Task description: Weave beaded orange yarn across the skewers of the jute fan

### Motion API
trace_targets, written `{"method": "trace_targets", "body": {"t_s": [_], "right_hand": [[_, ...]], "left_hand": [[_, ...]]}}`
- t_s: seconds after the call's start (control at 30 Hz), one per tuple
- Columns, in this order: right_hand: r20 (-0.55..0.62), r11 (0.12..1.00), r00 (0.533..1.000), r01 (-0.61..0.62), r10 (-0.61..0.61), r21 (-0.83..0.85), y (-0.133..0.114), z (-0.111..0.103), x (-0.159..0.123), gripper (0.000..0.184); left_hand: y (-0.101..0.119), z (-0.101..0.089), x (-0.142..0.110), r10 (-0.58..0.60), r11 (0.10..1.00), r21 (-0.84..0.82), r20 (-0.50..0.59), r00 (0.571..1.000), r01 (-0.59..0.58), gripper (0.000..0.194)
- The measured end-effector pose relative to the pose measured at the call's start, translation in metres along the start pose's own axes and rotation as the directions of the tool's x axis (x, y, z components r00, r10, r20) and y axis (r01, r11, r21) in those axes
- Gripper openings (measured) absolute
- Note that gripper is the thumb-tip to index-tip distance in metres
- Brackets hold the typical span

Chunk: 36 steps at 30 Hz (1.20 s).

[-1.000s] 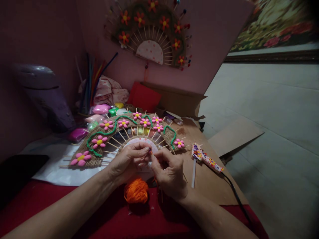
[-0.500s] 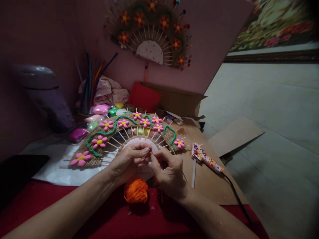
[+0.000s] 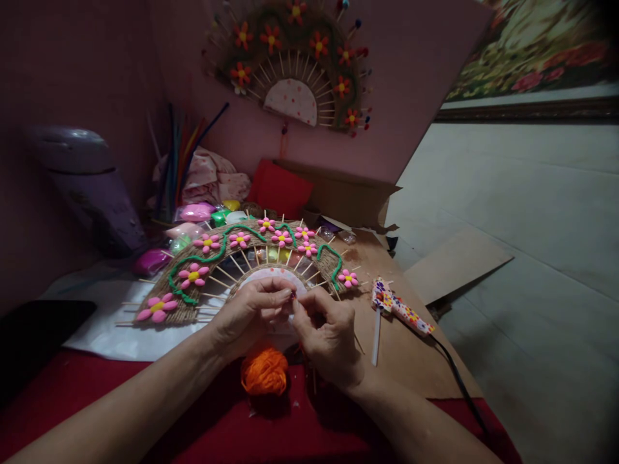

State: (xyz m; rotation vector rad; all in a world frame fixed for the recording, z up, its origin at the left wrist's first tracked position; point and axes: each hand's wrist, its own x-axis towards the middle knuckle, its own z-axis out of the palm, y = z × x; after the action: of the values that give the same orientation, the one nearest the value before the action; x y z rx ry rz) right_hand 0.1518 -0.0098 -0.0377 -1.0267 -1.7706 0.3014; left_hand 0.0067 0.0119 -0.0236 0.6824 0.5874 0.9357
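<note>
My left hand (image 3: 256,306) pinches a small dark bead (image 3: 293,294) between thumb and forefinger. Close against it, my right hand (image 3: 329,332) is closed in a pinch on what looks like a strand of orange yarn, mostly hidden by the fingers. A ball of orange yarn (image 3: 264,372) lies on the red cloth just below my hands. Behind them rests a fan-shaped craft (image 3: 232,258) of sticks and brown twine, with pink clay flowers and green wavy strips. My hands cover part of its white spotted centre.
A flower-patterned glue gun (image 3: 401,308) lies on the cardboard (image 3: 435,374) to the right, its black cord trailing forward. Coloured clay packets (image 3: 196,212) sit behind the fan, near a purple bottle (image 3: 91,187). A similar finished fan (image 3: 290,100) hangs on the wall.
My hands stay almost in place, fingertips together. Only a slight shift of the fingers round the small bead shows.
</note>
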Motion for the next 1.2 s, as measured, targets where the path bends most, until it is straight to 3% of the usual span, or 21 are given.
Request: {"method": "trace_targets", "body": {"t_s": [0.17,0.4,1.2], "right_hand": [[0.006,1.000,1.000,-0.008,0.008,-0.010,-0.0015,-0.0005,0.0009,0.014],[0.060,0.999,0.997,-0.044,0.045,-0.006,-0.0077,-0.0023,0.0042,0.010],[0.057,1.000,0.998,-0.021,0.023,-0.023,-0.0047,-0.0019,0.0051,0.015]], "left_hand": [[0.0027,0.0052,-0.0028,-0.030,0.999,0.026,-0.073,0.997,0.032,0.024],[0.0038,0.0084,-0.0037,0.028,0.999,0.023,-0.149,0.988,-0.025,0.032],[0.0063,0.0104,-0.0035,0.056,0.998,0.011,-0.146,0.988,-0.055,0.031]]}}
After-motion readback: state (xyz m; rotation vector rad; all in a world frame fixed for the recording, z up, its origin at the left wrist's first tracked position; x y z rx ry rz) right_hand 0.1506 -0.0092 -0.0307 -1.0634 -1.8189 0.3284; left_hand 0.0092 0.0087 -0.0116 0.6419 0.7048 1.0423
